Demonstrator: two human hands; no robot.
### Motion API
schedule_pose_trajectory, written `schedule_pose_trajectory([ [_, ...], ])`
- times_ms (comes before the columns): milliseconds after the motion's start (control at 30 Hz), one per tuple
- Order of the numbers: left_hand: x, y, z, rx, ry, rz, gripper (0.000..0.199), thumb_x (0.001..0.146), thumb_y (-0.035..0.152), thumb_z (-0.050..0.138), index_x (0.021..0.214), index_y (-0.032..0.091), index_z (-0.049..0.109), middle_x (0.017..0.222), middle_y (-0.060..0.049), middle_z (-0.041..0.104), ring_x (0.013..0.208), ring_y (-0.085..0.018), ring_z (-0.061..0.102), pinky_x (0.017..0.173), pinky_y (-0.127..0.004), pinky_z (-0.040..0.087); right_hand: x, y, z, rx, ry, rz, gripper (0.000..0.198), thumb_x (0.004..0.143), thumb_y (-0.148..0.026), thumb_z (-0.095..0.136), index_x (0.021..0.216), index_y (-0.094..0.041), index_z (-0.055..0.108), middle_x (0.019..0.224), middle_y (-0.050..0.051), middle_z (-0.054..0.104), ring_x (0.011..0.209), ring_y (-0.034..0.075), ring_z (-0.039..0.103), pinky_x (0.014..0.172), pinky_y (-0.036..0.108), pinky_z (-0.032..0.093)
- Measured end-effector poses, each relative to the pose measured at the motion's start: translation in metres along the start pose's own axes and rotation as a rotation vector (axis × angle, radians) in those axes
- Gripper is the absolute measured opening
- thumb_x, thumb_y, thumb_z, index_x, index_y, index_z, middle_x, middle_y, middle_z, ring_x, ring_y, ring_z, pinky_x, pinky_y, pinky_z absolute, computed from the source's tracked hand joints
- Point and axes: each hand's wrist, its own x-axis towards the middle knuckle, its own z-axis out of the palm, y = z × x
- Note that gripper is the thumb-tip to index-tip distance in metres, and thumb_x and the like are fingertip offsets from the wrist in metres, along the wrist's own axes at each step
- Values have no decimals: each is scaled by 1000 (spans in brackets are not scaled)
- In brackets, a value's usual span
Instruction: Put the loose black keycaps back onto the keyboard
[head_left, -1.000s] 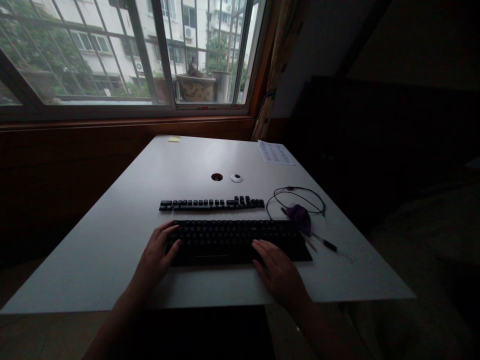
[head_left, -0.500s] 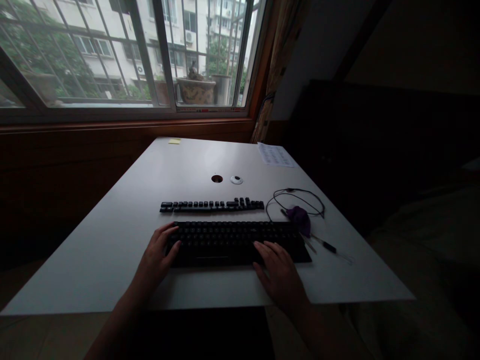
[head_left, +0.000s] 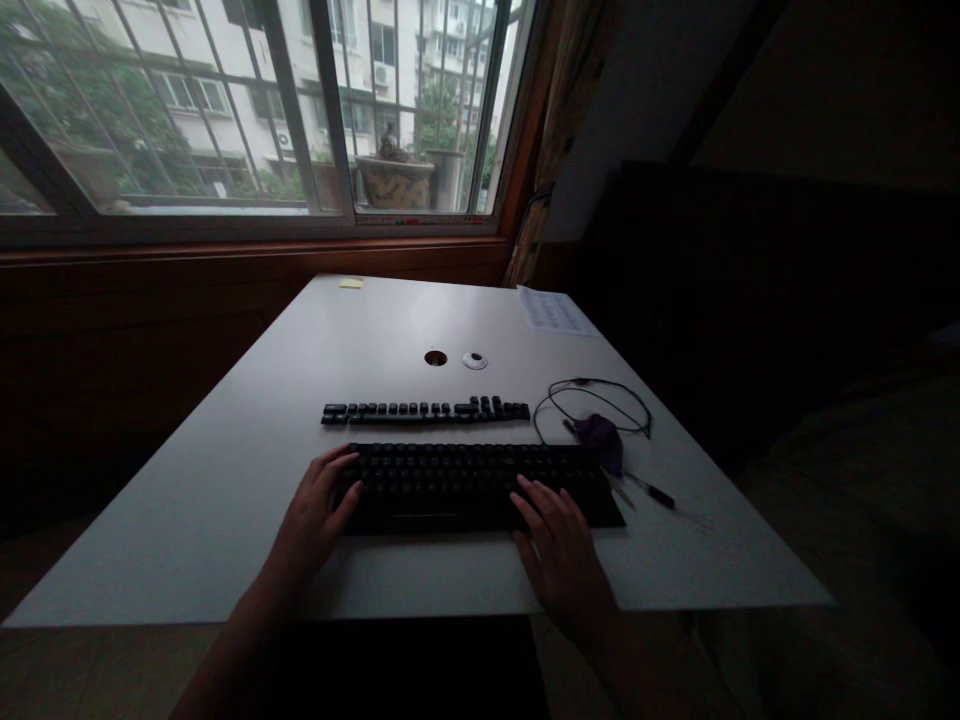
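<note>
A black keyboard (head_left: 442, 485) lies near the front of the white table, its dark lower part bare of visible keys. My left hand (head_left: 319, 500) grips the keyboard's left end, thumb and forefinger apart along the edge; its other fingers are partly hidden. Over the right part of the keyboard, my right hand (head_left: 559, 545) is open, fingers spread and stretched forward with nothing visible in them. I cannot tell whether its fingertips touch the keys. Behind the keyboard stand rows of loose black keycaps (head_left: 424, 412).
Right of the keyboard lie a looped black cable (head_left: 634, 393), a purple cloth pouch (head_left: 600, 440) and a black-handled tool with a thin wire end (head_left: 660, 496). Farther back are a cable hole (head_left: 436, 358), its white cover (head_left: 475, 361), a printed sheet (head_left: 556, 312) and yellow notes (head_left: 351, 284).
My right hand has shifted slightly to the right, and its fingers have spread and reached a little farther forward. The left hand stays in place on the keyboard.
</note>
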Motion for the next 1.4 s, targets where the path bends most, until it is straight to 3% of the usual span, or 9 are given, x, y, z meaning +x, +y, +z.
schedule_pose_trajectory([
  [133, 0, -1, 0, 8, 1, -2, 34, 98, 34, 55, 132, 26, 56, 143, -11, 53, 132, -29, 54, 112, -53, 46, -2, 1, 2, -20, 5, 43, 49, 99, -26, 54, 147, -20, 44, 142, 7, 62, 137, 29, 50, 119, 57, 31],
  [267, 0, 1, 0, 3, 12, -7, 34, 98, 33, 54, 131, 25, 57, 143, -11, 54, 131, -29, 55, 111, -53, 47, -5, 2, 4, -44, 134, 187, 50, 98, -33, 58, 144, -19, 46, 142, 12, 61, 134, 32, 51, 114, 58, 38],
  [433, 1, 3, -1, -4, 10, -10, 33, 97, 33, 55, 129, 25, 58, 142, -11, 54, 130, -29, 55, 112, -53, 46, -5, 1, 5, -10, 50, 91, 51, 99, -27, 55, 148, -22, 42, 143, 8, 61, 137, 30, 49, 117, 56, 36],
  [600, 1, 3, -1, 2, 17, -14, 33, 97, 34, 55, 129, 25, 58, 142, -10, 54, 130, -29, 56, 112, -53, 46, -4, 1, 3, -28, 116, 172, 52, 98, -29, 56, 148, -21, 42, 142, 10, 61, 139, 33, 47, 114, 58, 38],
  [733, 0, 2, 0, 1, 7, -9, 33, 98, 33, 55, 130, 26, 56, 143, -10, 53, 130, -29, 55, 112, -54, 46, -4, 1, 2, 9, 24, 50, 54, 99, -23, 53, 151, -23, 39, 147, 6, 59, 143, 29, 45, 118, 55, 35],
  [900, 0, 0, -1, 10, 6, -5, 35, 98, 33, 55, 132, 26, 55, 143, -11, 52, 131, -30, 54, 111, -55, 46, -4, 1, 5, -17, 92, 134, 49, 99, -14, 47, 148, -22, 44, 146, 8, 59, 145, 29, 42, 118, 56, 34],
  [1000, 0, 0, -1, 6, -2, 0, 35, 98, 33, 55, 132, 27, 55, 143, -11, 51, 131, -30, 53, 111, -56, 46, -5, 4, 6, 27, 41, 64, 49, 100, -12, 43, 147, -21, 45, 150, 8, 55, 146, 26, 42, 119, 53, 35],
  [1167, 0, 0, -1, 4, 0, 9, 34, 98, 33, 55, 132, 26, 55, 142, -11, 51, 131, -30, 53, 111, -57, 46, -10, 10, 6, 130, -23, -12, 47, 100, -9, 40, 143, -24, 48, 139, 4, 64, 144, 24, 44, 123, 56, 28],
  [1400, 0, 2, -2, -3, 7, 0, 34, 97, 34, 56, 130, 26, 57, 141, -10, 52, 131, -30, 54, 111, -56, 46, -6, 6, 2, 116, -22, 24, 50, 100, -20, 49, 150, -21, 40, 146, 8, 59, 148, 27, 39, 121, 58, 31],
])
